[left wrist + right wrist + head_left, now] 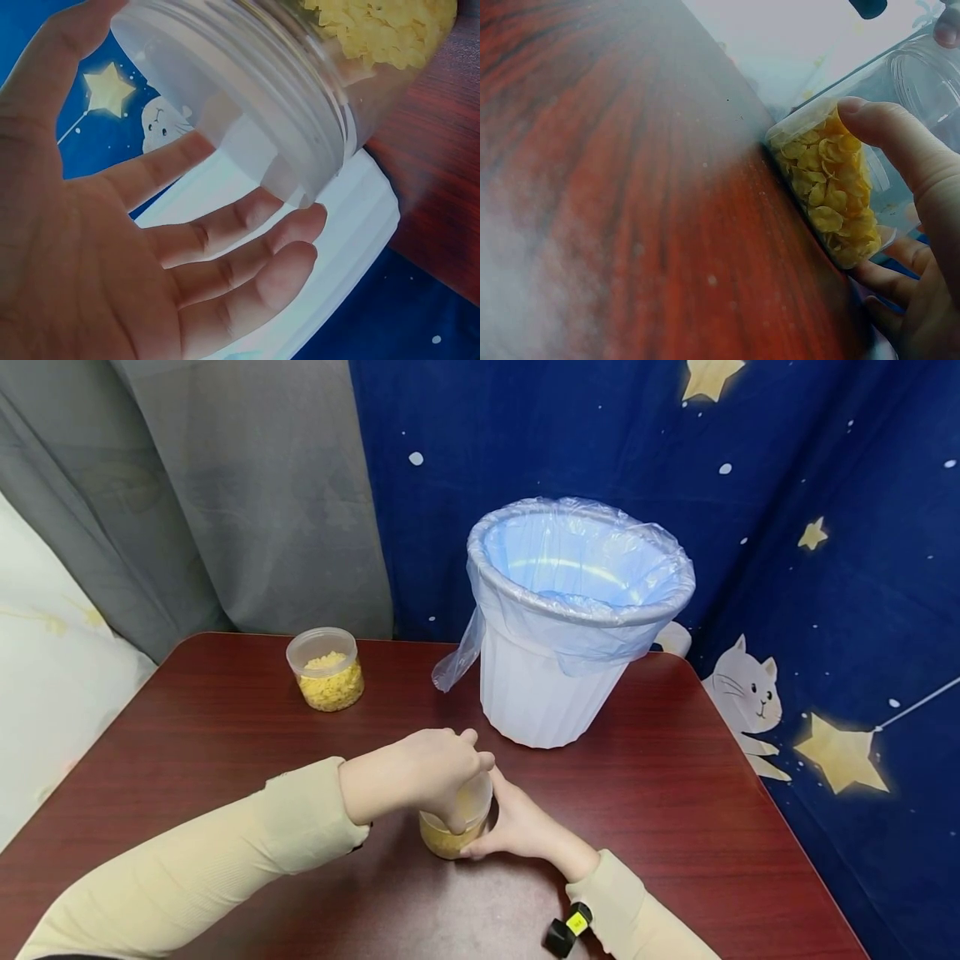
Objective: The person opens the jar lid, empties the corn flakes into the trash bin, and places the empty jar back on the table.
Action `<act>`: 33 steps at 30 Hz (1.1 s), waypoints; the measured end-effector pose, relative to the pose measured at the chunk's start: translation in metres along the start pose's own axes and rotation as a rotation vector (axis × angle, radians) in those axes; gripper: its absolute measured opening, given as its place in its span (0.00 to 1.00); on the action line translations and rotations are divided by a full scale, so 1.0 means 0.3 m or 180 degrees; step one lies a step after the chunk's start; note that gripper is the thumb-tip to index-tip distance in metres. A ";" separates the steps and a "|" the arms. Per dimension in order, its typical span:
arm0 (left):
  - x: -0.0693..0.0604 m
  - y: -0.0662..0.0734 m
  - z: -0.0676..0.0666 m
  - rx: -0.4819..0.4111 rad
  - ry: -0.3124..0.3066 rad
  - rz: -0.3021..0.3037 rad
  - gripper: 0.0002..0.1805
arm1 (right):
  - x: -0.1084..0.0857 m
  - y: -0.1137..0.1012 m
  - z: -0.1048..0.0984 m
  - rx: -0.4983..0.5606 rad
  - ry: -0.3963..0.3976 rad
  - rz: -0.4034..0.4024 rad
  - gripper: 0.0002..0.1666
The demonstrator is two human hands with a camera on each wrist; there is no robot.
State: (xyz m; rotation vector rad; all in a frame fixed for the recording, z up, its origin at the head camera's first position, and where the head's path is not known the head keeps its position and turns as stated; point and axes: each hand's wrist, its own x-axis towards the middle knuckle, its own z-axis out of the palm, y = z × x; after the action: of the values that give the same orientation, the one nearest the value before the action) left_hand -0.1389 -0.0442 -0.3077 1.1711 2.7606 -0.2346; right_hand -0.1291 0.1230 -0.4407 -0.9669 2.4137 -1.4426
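Near the table's front middle stands a clear jar (pixel 442 842) of yellow flakes, tilted in the left wrist view. My right hand (pixel 521 822) grips its side, with the thumb across the wall in the right wrist view. From above, my left hand (pixel 435 768) holds the jar's frosted upper part (pixel 225 82) between thumb and fingers; whether that is a lid or the neck, I cannot tell. In the right wrist view, the flakes (pixel 829 187) lie in the jar's lower part. Part of the jar is hidden behind my hands.
A second jar (pixel 332 685) of yellow flakes, uncovered, stands at the back left. At the back right is a white bin (pixel 543 693) lined with a clear bag. A black device (pixel 561 937) with a yellow label is by my right sleeve.
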 end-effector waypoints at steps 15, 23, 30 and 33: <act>-0.002 -0.005 -0.009 -0.0171 0.0168 -0.0153 0.29 | 0.009 0.086 0.021 -0.0019 0.0013 0.0075 0.60; -0.007 -0.008 -0.019 -0.0302 0.0195 -0.0153 0.30 | 0.010 0.087 0.021 -0.0102 0.0033 -0.0039 0.60; -0.008 -0.017 -0.017 -0.0382 0.0238 -0.0162 0.29 | 0.008 0.083 0.021 -0.0091 0.0020 0.0005 0.62; -0.009 -0.022 -0.020 -0.0440 0.0276 -0.0138 0.29 | 0.007 0.081 0.021 -0.0097 0.0036 0.0065 0.64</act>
State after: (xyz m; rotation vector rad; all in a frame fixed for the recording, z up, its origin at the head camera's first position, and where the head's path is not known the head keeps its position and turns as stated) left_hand -0.1424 -0.0495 -0.3008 1.1133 2.8262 0.0031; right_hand -0.1387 0.1250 -0.4640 -0.9404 2.4534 -1.4123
